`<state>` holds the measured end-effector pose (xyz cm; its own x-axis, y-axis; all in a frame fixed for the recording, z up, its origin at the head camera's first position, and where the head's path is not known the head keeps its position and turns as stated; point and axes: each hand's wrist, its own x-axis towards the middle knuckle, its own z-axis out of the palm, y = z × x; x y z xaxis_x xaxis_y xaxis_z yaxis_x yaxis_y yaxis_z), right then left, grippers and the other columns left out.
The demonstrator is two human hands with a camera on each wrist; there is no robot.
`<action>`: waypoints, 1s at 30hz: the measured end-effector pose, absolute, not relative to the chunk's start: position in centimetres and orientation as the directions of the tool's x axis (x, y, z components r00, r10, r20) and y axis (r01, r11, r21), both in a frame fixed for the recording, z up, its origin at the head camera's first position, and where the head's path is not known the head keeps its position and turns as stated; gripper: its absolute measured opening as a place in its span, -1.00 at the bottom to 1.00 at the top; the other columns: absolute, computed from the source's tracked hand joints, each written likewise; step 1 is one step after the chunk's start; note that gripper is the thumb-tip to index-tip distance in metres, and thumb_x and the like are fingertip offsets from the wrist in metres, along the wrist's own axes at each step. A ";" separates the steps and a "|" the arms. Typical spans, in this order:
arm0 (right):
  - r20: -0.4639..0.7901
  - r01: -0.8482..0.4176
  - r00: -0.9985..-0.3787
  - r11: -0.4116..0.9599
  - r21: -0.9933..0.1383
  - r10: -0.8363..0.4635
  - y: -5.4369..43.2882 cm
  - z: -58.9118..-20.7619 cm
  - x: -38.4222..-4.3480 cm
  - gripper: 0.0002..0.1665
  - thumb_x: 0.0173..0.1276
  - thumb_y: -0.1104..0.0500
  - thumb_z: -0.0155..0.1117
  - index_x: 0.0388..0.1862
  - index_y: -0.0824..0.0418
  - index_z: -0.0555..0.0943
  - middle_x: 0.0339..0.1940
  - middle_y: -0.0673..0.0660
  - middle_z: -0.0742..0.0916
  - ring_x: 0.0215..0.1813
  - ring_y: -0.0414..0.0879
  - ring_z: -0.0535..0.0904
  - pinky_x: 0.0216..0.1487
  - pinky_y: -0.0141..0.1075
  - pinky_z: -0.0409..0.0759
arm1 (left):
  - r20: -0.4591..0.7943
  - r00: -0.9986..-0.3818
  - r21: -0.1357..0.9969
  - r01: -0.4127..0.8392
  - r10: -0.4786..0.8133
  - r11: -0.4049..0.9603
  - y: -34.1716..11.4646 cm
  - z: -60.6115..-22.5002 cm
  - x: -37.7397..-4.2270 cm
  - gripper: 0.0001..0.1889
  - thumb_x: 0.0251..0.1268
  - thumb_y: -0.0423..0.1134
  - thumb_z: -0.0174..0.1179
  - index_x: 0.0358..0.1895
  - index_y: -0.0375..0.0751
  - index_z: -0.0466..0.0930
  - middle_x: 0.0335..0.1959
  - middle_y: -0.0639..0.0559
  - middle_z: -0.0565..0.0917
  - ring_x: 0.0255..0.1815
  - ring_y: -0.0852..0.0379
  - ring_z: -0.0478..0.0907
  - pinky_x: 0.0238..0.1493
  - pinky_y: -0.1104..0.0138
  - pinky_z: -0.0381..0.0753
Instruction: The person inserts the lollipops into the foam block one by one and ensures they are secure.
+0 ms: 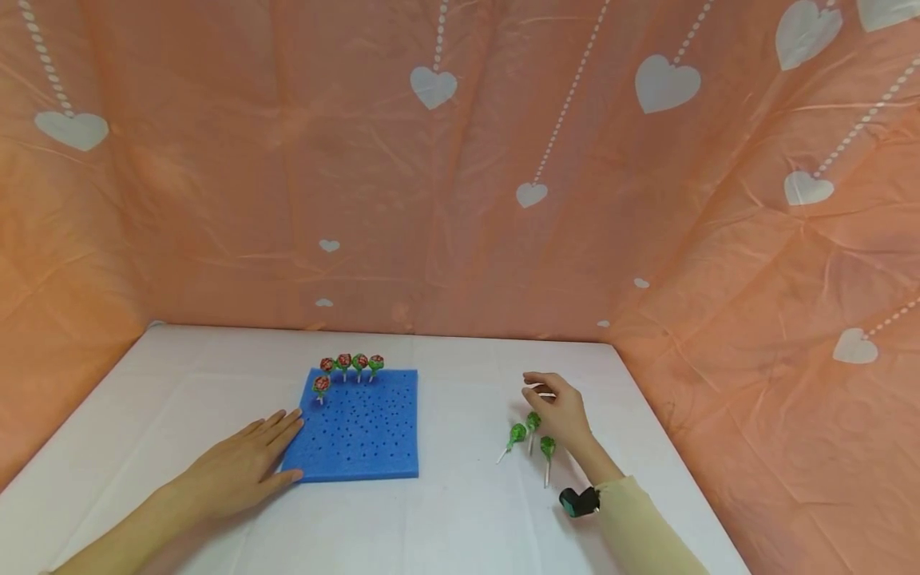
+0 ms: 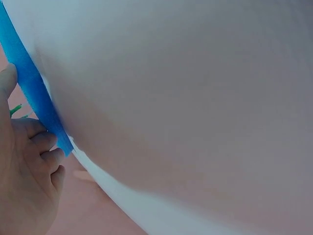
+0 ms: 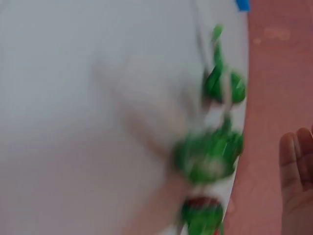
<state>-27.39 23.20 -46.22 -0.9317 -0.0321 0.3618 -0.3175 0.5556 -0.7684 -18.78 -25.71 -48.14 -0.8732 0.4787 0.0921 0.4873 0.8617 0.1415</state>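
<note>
Head view: the left hand point(image 1: 240, 471) lies with fingers extended against the left edge of the blue foam block point(image 1: 402, 467); the right hand point(image 1: 564, 411), fingers loosely bent and holding nothing, is near three loose lollipops point(image 1: 548, 447) on the white table point(image 1: 460, 527). Five inserted lollipops point(image 1: 321, 386) occupy the block's far-left holes. A black device point(image 1: 580, 501) sits at the right wrist; an orange curtain point(image 1: 359, 160) encloses the table.

Left wrist view: exposes the block's side wall, with fingers touching it.

Right wrist view: reveals red on the lowest wrapper; blur limits detail.
</note>
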 end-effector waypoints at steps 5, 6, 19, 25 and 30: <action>0.294 -0.272 -0.953 0.634 -0.724 -0.073 25.2 -46.2 -27.2 -0.67 0.41 0.34 0.39 0.14 0.33 0.72 0.03 0.23 0.77 -0.03 0.08 0.75 -0.08 -0.37 0.74 | 0.082 -0.873 0.135 0.487 0.480 0.863 -25.8 -48.2 -18.8 -0.13 0.49 0.29 0.12 0.48 -0.46 0.37 0.52 -0.39 0.36 0.53 -0.45 0.27 0.49 -0.23 0.33; 0.273 -0.260 -0.958 0.648 -0.716 -0.083 25.5 -46.1 -27.2 -0.67 0.41 0.34 0.39 0.14 0.32 0.72 0.03 0.22 0.77 -0.04 0.08 0.75 -0.12 -0.37 0.74 | 0.079 -0.874 0.135 0.486 0.479 0.864 -25.8 -48.2 -18.8 -0.13 0.49 0.29 0.12 0.48 -0.46 0.37 0.52 -0.39 0.36 0.53 -0.44 0.27 0.50 -0.23 0.33; 0.148 -0.293 -0.956 0.787 -0.544 -0.253 27.1 -46.7 -27.2 -0.76 0.44 0.28 0.38 0.04 0.31 0.75 -0.09 0.10 0.78 -0.16 -0.10 0.69 -0.11 -0.24 0.72 | 0.100 -0.869 0.127 0.495 0.485 0.860 -25.6 -48.1 -18.7 -0.15 0.50 0.27 0.12 0.48 -0.46 0.38 0.52 -0.37 0.37 0.53 -0.42 0.28 0.50 -0.21 0.33; 0.125 -0.272 -0.962 0.791 -0.548 -0.243 26.8 -46.9 -27.0 -0.79 0.42 0.28 0.40 0.00 0.28 0.77 -0.23 0.03 0.77 -0.23 -0.16 0.66 -0.18 -0.30 0.69 | 0.093 -0.870 0.128 0.494 0.485 0.860 -25.7 -48.2 -18.8 -0.14 0.50 0.29 0.11 0.48 -0.46 0.37 0.52 -0.38 0.37 0.53 -0.43 0.28 0.49 -0.23 0.34; 0.122 -0.270 -0.962 0.793 -0.547 -0.244 26.7 -47.2 -26.9 -0.78 0.42 0.27 0.41 0.00 0.27 0.77 -0.27 0.00 0.78 -0.25 -0.18 0.65 -0.22 -0.32 0.66 | 0.087 -0.874 0.131 0.486 0.478 0.864 -25.6 -48.1 -18.6 -0.14 0.50 0.29 0.11 0.48 -0.45 0.38 0.53 -0.37 0.36 0.54 -0.41 0.27 0.50 -0.21 0.33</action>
